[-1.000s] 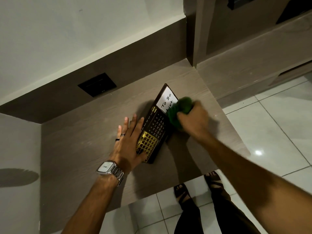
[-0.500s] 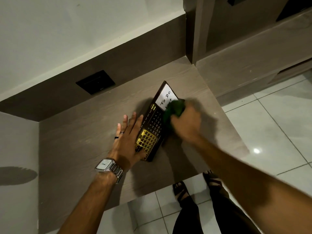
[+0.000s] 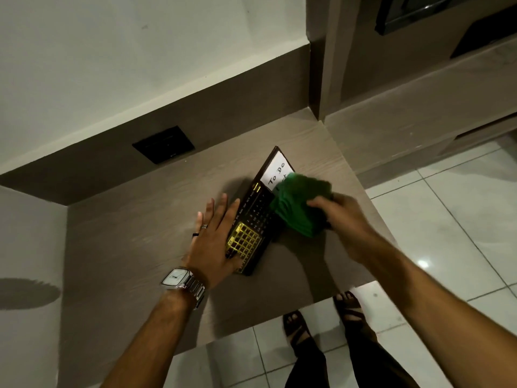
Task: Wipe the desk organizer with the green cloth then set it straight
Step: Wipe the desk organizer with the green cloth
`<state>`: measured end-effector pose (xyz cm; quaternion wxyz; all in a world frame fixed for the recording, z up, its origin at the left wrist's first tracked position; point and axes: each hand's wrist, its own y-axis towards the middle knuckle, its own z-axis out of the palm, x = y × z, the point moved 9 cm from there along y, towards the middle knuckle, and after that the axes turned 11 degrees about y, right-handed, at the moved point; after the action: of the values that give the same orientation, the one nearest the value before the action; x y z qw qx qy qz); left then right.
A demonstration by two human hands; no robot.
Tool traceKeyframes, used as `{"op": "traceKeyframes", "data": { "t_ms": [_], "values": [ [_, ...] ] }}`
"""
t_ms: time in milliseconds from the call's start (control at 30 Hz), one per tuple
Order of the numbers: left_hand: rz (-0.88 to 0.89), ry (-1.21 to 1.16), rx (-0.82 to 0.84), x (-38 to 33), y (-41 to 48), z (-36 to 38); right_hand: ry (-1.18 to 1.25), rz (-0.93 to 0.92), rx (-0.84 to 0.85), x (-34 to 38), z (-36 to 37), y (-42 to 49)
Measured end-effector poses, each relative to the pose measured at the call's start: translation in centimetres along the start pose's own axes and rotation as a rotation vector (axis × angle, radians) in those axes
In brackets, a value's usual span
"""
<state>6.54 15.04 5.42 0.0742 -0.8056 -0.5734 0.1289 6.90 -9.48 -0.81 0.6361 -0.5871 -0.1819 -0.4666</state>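
A dark, flat desk organizer point(image 3: 256, 219) lies at a slant near the middle of a grey-brown wood-grain table point(image 3: 134, 242). Its near end has a gold grid of calendar squares, its middle shows rows of month names and dates, and its far end holds a white card handwritten "To Do". A bunched green cloth point(image 3: 300, 204) covers the card's lower part and the organizer's right edge. The right hand point(image 3: 340, 217) grips the cloth. The left hand point(image 3: 214, 242), fingers spread flat, presses on the organizer's left edge; it wears rings and a silver wristwatch point(image 3: 181, 280).
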Motion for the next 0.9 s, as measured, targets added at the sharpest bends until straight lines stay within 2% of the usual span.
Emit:
{"op": "traceKeyframes", "data": {
  "t_ms": [67,133,233,300,367,433,600,700,767,900],
  "values": [
    [0.005,0.008,0.013,0.0,0.0,0.1,0.119,-0.082,0.017,1.7,-0.7,0.9],
    [0.009,0.004,0.018,-0.1,0.0,0.1,0.191,-0.072,0.017,1.5,-0.6,1.7],
    [0.006,0.003,0.017,0.0,0.1,0.3,-0.007,0.004,0.007,-0.8,0.3,1.9],
    [0.0,0.014,0.011,0.1,0.1,0.4,-0.225,0.074,0.187,-3.5,2.3,0.6],
    [-0.002,0.017,0.006,0.3,0.2,0.5,-0.278,0.163,0.364,-5.9,3.9,-1.0],
    [0.0,0.029,0.012,0.4,0.3,0.6,-0.183,0.189,0.42,-6.2,4.2,-1.4],
    [-0.007,0.035,0.032,0.7,-0.1,0.9,0.354,0.077,0.255,-2.3,1.0,3.1],
    [0.007,0.03,0.027,0.3,0.2,0.7,0.458,0.017,0.175,-0.8,-0.1,4.7],
    [0.007,0.031,0.027,0.3,0.3,0.6,0.382,0.033,0.201,-1.7,0.8,3.9],
    [0.009,0.018,0.039,0.5,0.2,0.8,0.016,0.17,0.284,-6.7,3.2,0.2]
  ]
}}
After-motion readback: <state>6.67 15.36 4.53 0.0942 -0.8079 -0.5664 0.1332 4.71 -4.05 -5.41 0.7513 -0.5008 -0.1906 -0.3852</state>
